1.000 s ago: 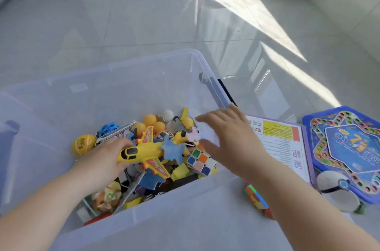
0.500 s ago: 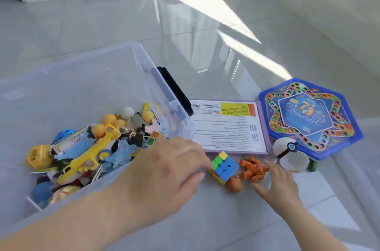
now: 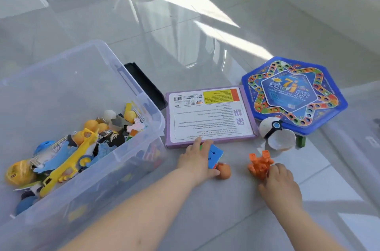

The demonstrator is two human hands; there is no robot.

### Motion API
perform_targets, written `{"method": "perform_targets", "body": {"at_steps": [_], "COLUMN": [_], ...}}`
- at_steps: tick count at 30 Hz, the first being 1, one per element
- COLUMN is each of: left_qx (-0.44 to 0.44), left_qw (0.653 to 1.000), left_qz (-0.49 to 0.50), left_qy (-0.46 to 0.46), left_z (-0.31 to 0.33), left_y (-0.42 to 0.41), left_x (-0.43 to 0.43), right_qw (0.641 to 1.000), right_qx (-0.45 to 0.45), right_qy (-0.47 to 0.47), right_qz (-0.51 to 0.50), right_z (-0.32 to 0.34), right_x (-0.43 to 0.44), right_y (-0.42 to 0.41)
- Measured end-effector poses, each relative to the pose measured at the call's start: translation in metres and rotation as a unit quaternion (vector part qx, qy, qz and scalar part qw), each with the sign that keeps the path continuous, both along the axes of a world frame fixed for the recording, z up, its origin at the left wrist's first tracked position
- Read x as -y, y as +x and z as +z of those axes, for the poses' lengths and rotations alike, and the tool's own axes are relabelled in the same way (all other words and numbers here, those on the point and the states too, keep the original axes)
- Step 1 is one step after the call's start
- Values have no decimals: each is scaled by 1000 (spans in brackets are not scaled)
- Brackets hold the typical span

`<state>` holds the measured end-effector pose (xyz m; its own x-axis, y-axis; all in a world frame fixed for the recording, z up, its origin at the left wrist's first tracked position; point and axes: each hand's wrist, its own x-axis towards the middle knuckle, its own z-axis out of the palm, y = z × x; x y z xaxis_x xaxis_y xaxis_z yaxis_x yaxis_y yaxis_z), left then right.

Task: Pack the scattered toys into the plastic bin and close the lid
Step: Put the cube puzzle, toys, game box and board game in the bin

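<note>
- Orange, and nearest to us on the right, a small jointed figure (image 3: pixel 259 165) lies on the grey floor tiles (image 3: pixel 236 209). Our right hand (image 3: pixel 281 186) has its curled fingers against the figure's near side. We cannot tell whether they have closed round it.
- Just left of it, apart from the figure, sits a small brown ball toy (image 3: pixel 224 171).
- Our left hand (image 3: pixel 196 160) lies over a puzzle cube (image 3: pixel 216 153). The fingers are bent over the cube's top and the thumb is tucked at its near corner beside the brown ball, so we are gripping the cube. The fingertips reach the near edge of the purple box.
- On the left stands the clear plastic bin (image 3: pixel 115 168), its top open. A heap of toys fills its bottom: a yellow toy plane (image 3: pixel 67 165) lying across blue cut-out shapes, a few orange balls (image 3: pixel 91 124) and a yellow ball (image 3: pixel 17 171) at the near left.
- The flat purple box (image 3: pixel 211 116) lies printed side up just right of the bin.
- A white ball toy (image 3: pixel 276 135), split open, rests at the box's right corner, against the edge of the game board.
- Farther right is the blue six-sided game board (image 3: pixel 294 94), touching the purple box.
- A dark flat object (image 3: pixel 145 84) leans behind the bin's far right corner.
</note>
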<state>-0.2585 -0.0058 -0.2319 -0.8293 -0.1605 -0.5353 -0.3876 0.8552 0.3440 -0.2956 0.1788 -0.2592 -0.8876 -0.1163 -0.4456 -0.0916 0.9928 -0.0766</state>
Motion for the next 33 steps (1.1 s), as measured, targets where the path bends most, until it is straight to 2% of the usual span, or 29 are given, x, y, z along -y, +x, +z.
{"method": "perform_targets", "body": {"at_steps": [2, 4, 8, 13, 18, 21, 23, 25, 27, 28, 30, 31, 32, 33], "left_qx": [-20, -24, -49, -163, -335, -411, -432, -461, -483, -488, -493, -494, -498, -503], "left_qw": [1000, 1000, 998, 986, 932, 899, 890, 877, 867, 864, 862, 861, 859, 855], "left_qz": [5, 10, 24, 22, 0, 2, 12, 14, 25, 35, 60, 73, 85, 99], "left_qy": [5, 6, 10, 40, 139, 151, 145, 138, 124, 116, 100, 91, 83, 75], "left_z": [-3, -4, -3, 25, 73, 92, 103, 112, 119, 122, 127, 130, 134, 139], "left_y": [-1, 0, 10, 23, 22, 20, 21, 23, 24, 23, 23, 24, 25, 27], "left_x": [-2, -4, 5, 10, -4, -4, 2, 12, 23, 28, 38, 44, 49, 54], "right_qw": [1000, 998, 995, 996, 998, 998, 995, 964, 879, 834, 774, 761, 766, 794], "right_qx": [2, 18, 22, -6, -37, -49, -63, -63, -30, -4, 63, 103, 141, 166], "right_qy": [-4, -46, -84, -77, -56, -41, -74, -204, -361, -428, -533, -566, -574, -549], "right_qz": [-24, -46, -46, -43, -4, 27, -19, -161, -311, -348, -335, -299, -253, -202], "right_z": [0, 3, 9, 2, 4, 5, 1, 3, 14, 20, 33, 40, 41, 40], "right_x": [-5, -2, 17, 33, 31, 16, 8, 8, 15, 18, 30, 38, 45, 53], "right_y": [1, 1, -3, -17, -26, -27, -21, -17, -14, -12, -6, -1, 3, 8]}}
